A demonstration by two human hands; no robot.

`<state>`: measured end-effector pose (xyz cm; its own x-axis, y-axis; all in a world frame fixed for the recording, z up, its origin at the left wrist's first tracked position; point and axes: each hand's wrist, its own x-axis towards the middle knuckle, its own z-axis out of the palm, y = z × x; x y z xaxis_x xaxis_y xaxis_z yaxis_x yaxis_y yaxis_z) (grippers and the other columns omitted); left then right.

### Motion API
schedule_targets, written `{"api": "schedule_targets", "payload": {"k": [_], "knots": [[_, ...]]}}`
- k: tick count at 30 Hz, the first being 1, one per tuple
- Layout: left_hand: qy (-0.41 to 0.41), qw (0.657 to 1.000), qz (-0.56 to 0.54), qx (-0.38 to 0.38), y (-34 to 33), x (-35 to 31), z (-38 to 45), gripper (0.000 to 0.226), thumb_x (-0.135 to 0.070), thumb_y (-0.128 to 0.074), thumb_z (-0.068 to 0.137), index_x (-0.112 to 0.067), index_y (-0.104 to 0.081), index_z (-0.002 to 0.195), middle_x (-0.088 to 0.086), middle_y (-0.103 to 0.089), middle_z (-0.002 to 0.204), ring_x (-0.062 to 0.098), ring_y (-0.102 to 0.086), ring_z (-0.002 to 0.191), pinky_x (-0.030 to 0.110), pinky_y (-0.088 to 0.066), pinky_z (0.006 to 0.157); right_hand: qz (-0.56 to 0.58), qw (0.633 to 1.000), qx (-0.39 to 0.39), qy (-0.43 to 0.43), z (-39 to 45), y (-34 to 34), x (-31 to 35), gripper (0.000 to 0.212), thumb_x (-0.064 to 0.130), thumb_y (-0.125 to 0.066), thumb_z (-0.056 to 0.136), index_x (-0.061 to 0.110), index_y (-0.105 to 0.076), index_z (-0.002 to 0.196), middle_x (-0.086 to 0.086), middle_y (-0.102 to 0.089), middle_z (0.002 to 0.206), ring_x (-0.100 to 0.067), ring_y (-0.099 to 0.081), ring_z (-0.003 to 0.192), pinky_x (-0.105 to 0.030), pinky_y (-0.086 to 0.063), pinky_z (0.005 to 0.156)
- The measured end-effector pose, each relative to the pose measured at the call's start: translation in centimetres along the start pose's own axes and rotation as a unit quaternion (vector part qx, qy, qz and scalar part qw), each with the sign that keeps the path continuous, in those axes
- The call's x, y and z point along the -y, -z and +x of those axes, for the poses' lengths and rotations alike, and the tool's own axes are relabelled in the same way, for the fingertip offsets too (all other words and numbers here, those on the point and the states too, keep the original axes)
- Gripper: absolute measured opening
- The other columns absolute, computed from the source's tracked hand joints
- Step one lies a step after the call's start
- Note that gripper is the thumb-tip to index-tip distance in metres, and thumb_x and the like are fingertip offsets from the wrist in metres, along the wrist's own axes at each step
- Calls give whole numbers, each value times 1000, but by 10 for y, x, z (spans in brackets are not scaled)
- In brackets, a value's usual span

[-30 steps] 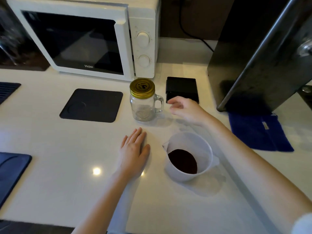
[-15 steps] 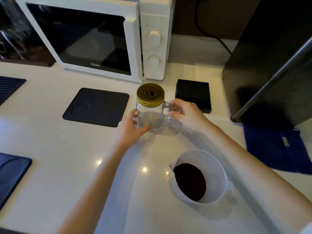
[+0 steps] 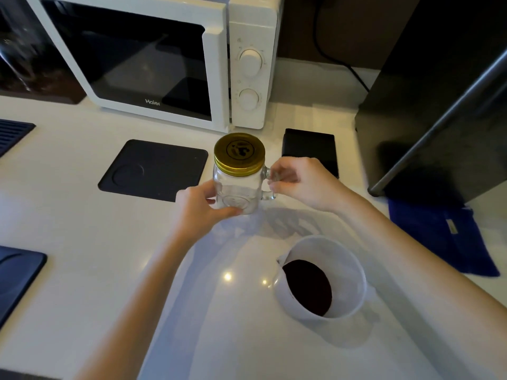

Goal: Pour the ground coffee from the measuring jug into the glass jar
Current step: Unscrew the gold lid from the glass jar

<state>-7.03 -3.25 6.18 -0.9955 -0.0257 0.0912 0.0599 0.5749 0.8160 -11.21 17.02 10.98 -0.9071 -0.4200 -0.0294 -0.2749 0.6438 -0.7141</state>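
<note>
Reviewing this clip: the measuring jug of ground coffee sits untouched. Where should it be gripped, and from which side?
Probably by the measuring jug's bare right wall, from the right. Its spout points left toward the glass jar, so that grip keeps the pouring edge clear. No handle is clearly visible. The right hand is nearer.

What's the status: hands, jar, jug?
Left hand on jar body, right hand at its handle. Gold lid on, blocks pouring. Jug of coffee untouched on counter.
</note>
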Motion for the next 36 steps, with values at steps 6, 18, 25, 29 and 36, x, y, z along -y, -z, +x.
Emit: {"api": "schedule_targets", "payload": {"k": [6, 18, 25, 29, 36], "knots": [[-5, 1000, 18, 10, 23, 0, -42, 44, -27, -83, 59, -26, -66, 100, -9, -66, 91, 9, -62, 84, 20, -48, 76, -40, 994, 101, 7, -22, 6, 44, 14, 24, -73, 79, 14, -65, 83, -5, -68, 81, -22, -63, 80, -35, -50, 69], [9, 1000, 21, 15, 21, 22, -104, 48, -30, -84, 56, -22, -68, 100, -27, -60, 78, -11, -57, 73, -3, -37, 66, -115, 961, 249, -45, -43, -17, 66, 18, 18, -52, 88, 14, -70, 90, -1, -69, 96, -17, -59, 92, -31, -46, 82], [-1, 1000, 22, 13, 12, 34, -113, 65, -68, -68, 49, -33, -63, 103, -25, -61, 81, -14, -57, 72, 2, -38, 66, -94, 951, 282, -87, -48, -20, 70, 27, 14, -42, 91, 11, -70, 94, 4, -70, 98, -6, -58, 93, -20, -38, 85], [-14, 1000, 3, 12, 7, 35, -113, 62, -60, -78, 49, -36, -58, 103, -23, -61, 85, 0, -59, 76, -2, -38, 66, -91, 951, 279, -96, -51, -18, 67, 27, 16, -42, 91, 11, -69, 93, 7, -70, 95, -2, -59, 90, -23, -40, 87], [-30, 999, 12, -11, 1, 39, -117, 67, -61, -63, 55, -28, -59, 113, -21, -57, 100, -7, -52, 90, 0, -37, 76, -163, 948, 260, -79, -51, -5, 63, 26, 23, -45, 92, 13, -67, 101, -2, -68, 105, -16, -59, 100, -37, -45, 93]]}}
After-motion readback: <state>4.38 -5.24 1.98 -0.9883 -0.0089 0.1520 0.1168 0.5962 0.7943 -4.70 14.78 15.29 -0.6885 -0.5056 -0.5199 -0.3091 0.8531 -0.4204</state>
